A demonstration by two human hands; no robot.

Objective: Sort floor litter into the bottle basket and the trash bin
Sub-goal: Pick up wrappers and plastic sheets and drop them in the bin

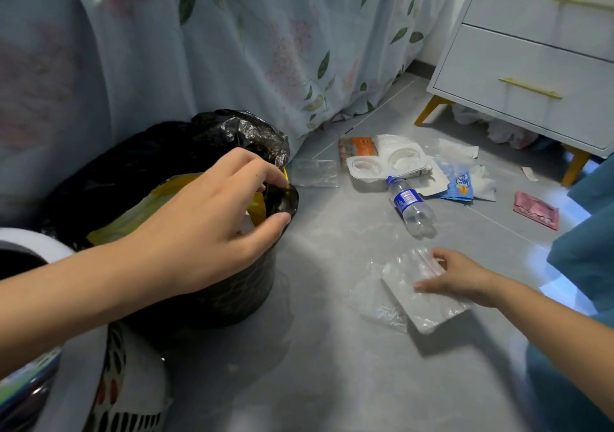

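The trash bin (232, 298) stands at the left, lined with a black bag; a yellow bag shows inside. My left hand (212, 218) is over its rim and pinches the edge of the black liner (282, 199). On the floor to the right, my right hand (461, 275) grips a clear plastic package (422, 302) lying over a crumpled clear wrap. Farther back lies a clear plastic bottle (412, 209) with a blue label, on its side. Behind it sits a pile of litter: a white moulded tray (375, 165), an orange packet (357, 147) and a blue wrapper (460, 189).
A flowered bed sheet (232, 49) hangs behind the bin. A white drawer cabinet (531, 66) on yellow legs stands at the back right. A pink packet (535, 210) and a clear flat bag (314, 172) lie on the grey tiles. A white-rimmed container (36, 242) shows at the left edge.
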